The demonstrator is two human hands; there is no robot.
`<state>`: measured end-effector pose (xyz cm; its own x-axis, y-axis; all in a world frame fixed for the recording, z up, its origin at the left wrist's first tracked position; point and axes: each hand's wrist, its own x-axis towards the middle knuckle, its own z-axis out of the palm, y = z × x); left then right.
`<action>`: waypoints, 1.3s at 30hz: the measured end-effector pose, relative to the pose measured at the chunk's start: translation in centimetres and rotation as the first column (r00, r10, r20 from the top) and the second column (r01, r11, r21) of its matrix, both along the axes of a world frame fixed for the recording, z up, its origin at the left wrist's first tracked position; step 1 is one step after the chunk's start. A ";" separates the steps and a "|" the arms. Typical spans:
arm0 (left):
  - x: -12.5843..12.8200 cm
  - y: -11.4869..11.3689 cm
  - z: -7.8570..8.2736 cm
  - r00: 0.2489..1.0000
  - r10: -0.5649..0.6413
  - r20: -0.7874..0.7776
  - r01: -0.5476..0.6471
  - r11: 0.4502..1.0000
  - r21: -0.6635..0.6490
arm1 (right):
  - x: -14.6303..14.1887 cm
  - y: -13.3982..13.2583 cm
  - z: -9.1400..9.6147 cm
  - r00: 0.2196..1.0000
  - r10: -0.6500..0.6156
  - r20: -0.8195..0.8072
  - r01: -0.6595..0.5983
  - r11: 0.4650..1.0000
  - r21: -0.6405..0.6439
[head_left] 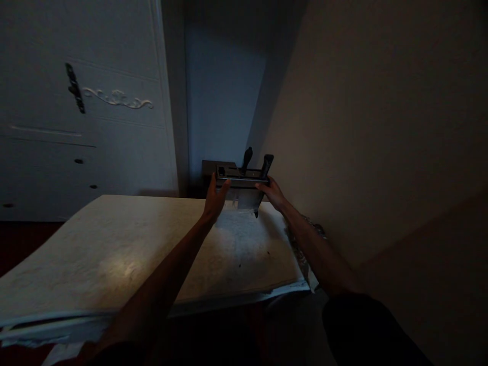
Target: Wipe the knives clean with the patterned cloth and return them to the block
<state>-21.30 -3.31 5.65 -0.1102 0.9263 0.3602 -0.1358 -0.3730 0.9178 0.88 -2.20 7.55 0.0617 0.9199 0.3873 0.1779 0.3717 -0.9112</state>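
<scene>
At the far right end of a pale table, a knife block with a black slotted top and a greyish, shiny front is between my hands. Two black knife handles stick up from its top, and a small dark tip shows below its lower right. My left hand is closed on the block's left side, thumb across the front. On the right side, my right hand grips it near the top edge. Dim light hides whether its base touches the table.
A dark box-like thing stands behind the table, near the corner. To the left is a white cabinet with a dark handle. A bare wall rises close on the right. The table's front edge looks worn.
</scene>
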 end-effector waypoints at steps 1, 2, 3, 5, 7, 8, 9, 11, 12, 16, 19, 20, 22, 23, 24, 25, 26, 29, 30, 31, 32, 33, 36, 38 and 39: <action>1.3 0.0 -0.1 0.999 -0.034 -0.022 0.033 0.999 -0.012 | 1.4 0.0 -0.1 1.000 -0.014 -0.005 0.014 1.000 -0.002; 2.5 0.0 -0.3 0.997 -0.062 -0.040 0.061 0.998 -0.024 | 2.7 0.0 -0.2 1.000 -0.027 -0.014 0.027 1.000 -0.005; 3.7 0.0 -0.4 0.995 -0.083 -0.050 0.081 0.996 -0.035 | 3.9 0.0 -0.4 0.999 -0.041 -0.025 0.040 0.999 -0.009; 5.9 -0.1 -0.6 0.992 -0.106 -0.062 0.103 0.993 -0.053 | 6.2 0.1 -0.8 0.996 -0.071 -0.054 0.070 0.997 -0.026; 7.8 -0.2 -0.8 0.990 -0.119 -0.078 0.114 0.992 -0.061 | 8.0 0.2 -1.3 0.990 -0.110 -0.085 0.107 0.993 -0.048; 8.7 -0.2 -0.9 0.988 -0.126 -0.090 0.121 0.991 -0.064 | 8.8 0.3 -1.6 0.986 -0.131 -0.101 0.126 0.991 -0.055; 9.4 -0.2 -1.1 0.986 -0.134 -0.102 0.128 0.990 -0.067 | 9.5 0.3 -2.0 0.981 -0.151 -0.118 0.145 0.988 -0.056; 10.7 -0.3 -1.3 0.981 -0.152 -0.121 0.145 0.987 -0.067 | 10.7 0.5 -2.8 0.971 -0.185 -0.149 0.180 0.982 -0.047; 11.2 -0.3 -1.4 0.979 -0.161 -0.127 0.153 0.986 -0.069 | 11.2 0.6 -3.1 0.966 -0.202 -0.164 0.198 0.979 -0.039; 12.9 -0.2 -1.8 0.971 -0.192 -0.141 0.182 0.980 -0.076 | 13.0 1.0 -4.2 0.943 -0.263 -0.203 0.262 0.965 -0.035; 13.9 -0.1 -2.0 0.968 -0.207 -0.144 0.197 0.977 -0.078 | 14.0 1.0 -4.5 0.933 -0.289 -0.215 0.288 0.957 -0.040; 14.1 -0.1 -2.1 0.967 -0.209 -0.147 0.199 0.977 -0.080 | 14.4 1.0 -4.5 0.929 -0.298 -0.221 0.296 0.954 -0.041; 14.7 0.0 -2.2 0.963 -0.221 -0.155 0.211 0.974 -0.080 | 15.0 0.9 -4.5 0.920 -0.317 -0.229 0.315 0.948 -0.043; 14.9 0.0 -2.3 0.960 -0.232 -0.157 0.221 0.972 -0.081 | 15.3 0.8 -4.5 0.917 -0.327 -0.228 0.325 0.945 -0.045; 15.2 0.1 -2.4 0.958 -0.242 -0.157 0.231 0.969 -0.084 | 15.6 0.6 -4.5 0.914 -0.337 -0.224 0.335 0.941 -0.046; 15.5 0.0 -2.5 0.956 -0.251 -0.154 0.240 0.967 -0.086 | 15.9 0.5 -4.4 0.911 -0.347 -0.221 0.346 0.937 -0.046; 15.9 0.0 -2.5 0.954 -0.259 -0.152 0.247 0.965 -0.089 | 16.2 0.4 -4.4 0.907 -0.360 -0.218 0.359 0.932 -0.045; 17.0 -0.1 -2.7 0.949 -0.271 -0.160 0.258 0.961 -0.099 | 17.3 0.0 -4.5 0.889 -0.403 -0.217 0.404 0.914 -0.042; 17.4 -0.2 -2.8 0.946 -0.277 -0.170 0.264 0.960 -0.099 | 17.6 -0.1 -4.6 0.882 -0.419 -0.218 0.420 0.906 -0.042; 17.8 -0.2 -2.8 0.941 -0.286 -0.182 0.272 0.957 -0.098 | 18.0 -0.2 -4.7 0.873 -0.436 -0.217 0.438 0.898 -0.041; 18.1 -0.2 -2.8 0.936 -0.295 -0.192 0.281 0.955 -0.096 | 18.3 -0.3 -4.8 0.864 -0.455 -0.216 0.458 0.888 -0.040; 18.5 -0.1 -2.8 0.931 -0.305 -0.199 0.292 0.952 -0.092 | 18.7 -0.4 -4.8 0.854 -0.474 -0.214 0.477 0.878 -0.039; 19.6 0.1 -3.0 0.922 -0.327 -0.206 0.319 0.945 -0.074 | 19.6 -0.6 -5.1 0.827 -0.524 -0.205 0.527 0.849 -0.044; 20.1 0.3 -3.2 0.917 -0.337 -0.215 0.332 0.941 -0.060 | 20.2 -0.6 -5.2 0.811 -0.553 -0.191 0.554 0.831 -0.053; 20.4 0.4 -3.4 0.912 -0.343 -0.223 0.340 0.939 -0.053 | 20.4 -0.6 -5.2 0.803 -0.567 -0.181 0.567 0.822 -0.057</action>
<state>-0.91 -2.92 2.29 0.2964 0.8977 0.3261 -0.0420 -0.3288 0.9435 21.30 -2.83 2.37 0.6415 0.6988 0.3166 0.1889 0.2561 -0.9480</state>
